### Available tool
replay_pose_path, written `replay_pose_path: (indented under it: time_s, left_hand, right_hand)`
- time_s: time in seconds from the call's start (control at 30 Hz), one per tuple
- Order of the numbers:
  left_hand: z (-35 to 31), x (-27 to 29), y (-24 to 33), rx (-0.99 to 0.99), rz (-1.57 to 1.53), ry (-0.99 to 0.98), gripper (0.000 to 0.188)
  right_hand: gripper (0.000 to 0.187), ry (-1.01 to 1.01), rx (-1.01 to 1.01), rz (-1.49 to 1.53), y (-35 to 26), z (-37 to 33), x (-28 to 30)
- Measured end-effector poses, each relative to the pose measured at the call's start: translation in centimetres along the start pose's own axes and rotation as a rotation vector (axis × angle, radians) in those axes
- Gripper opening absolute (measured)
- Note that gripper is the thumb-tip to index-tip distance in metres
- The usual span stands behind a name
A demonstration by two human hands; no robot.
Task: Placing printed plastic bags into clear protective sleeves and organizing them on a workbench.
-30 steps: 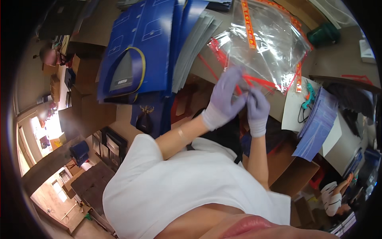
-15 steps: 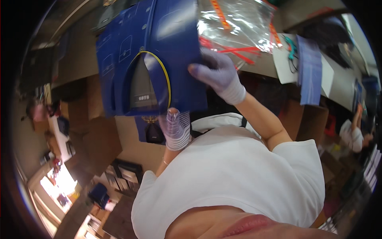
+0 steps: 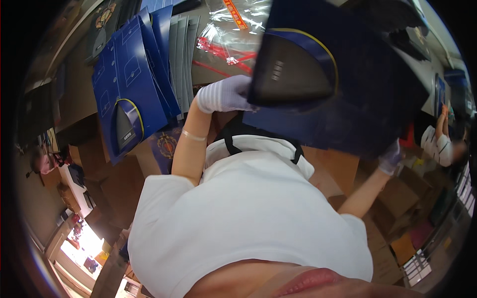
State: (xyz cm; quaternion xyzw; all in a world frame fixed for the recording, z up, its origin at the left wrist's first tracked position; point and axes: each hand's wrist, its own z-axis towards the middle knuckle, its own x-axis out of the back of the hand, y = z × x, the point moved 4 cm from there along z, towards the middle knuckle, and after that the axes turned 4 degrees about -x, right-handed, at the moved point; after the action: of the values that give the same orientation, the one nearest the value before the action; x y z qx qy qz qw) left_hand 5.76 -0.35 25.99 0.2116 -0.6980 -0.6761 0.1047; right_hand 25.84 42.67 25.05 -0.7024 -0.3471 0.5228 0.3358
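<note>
A large dark blue printed sheet (image 3: 367,84) with a black, yellow-edged arch shape is held up in front of me, tilted and a little blurred. At its left edge is my left hand (image 3: 226,94) in a white and lilac glove, closed on it with the fingertips tucked behind. My right hand (image 3: 391,158), also gloved, grips the lower right corner, and most of its fingers are hidden. A fanned pile of similar blue sheets (image 3: 131,69) lies to the left, beside several grey boards (image 3: 184,59). Clear plastic bags (image 3: 233,39) with red strips lie beyond my left hand.
Brown cardboard boxes (image 3: 114,184) stand low on the left, with more boxes (image 3: 392,198) on the right. Another person (image 3: 437,144) in white is at the far right. A dark board with a gold emblem (image 3: 104,22) lies at the far left of the table.
The held blue sheet has swung right, away from the pile. My left hand has risen to its left edge, and my right hand has moved down and right to its corner.
</note>
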Motion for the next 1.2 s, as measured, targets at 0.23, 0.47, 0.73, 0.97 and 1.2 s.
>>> replay_pose_path:
  time_s: [0.23, 0.47, 0.73, 0.97, 1.2]
  left_hand:
    - [13.0, 3.4, -6.5, 0.110, -0.013, -0.209, 0.039]
    - [21.5, 15.2, -15.2, 0.286, 1.306, 0.672, 0.038]
    - [18.3, 22.0, -17.4, 0.343, 1.552, 0.438, 0.024]
    - [21.7, 12.7, -12.9, 0.265, 1.156, 0.840, 0.045]
    - [23.1, 13.8, -20.9, 0.328, 1.167, 0.826, 0.023]
  right_hand:
    - [0.074, 0.314, -0.249, -0.511, 0.9, -4.3, 4.5]
    - [0.046, 0.683, 0.079, -0.865, 2.3, -5.7, 7.0]
    - [0.045, 0.767, 0.107, -1.304, 10.7, -4.5, 4.9]
    - [0.046, 0.884, 0.054, -0.950, 12.6, -3.9, 4.1]
    - [0.050, 0.819, 0.260, -1.282, 10.3, -4.0, 2.1]
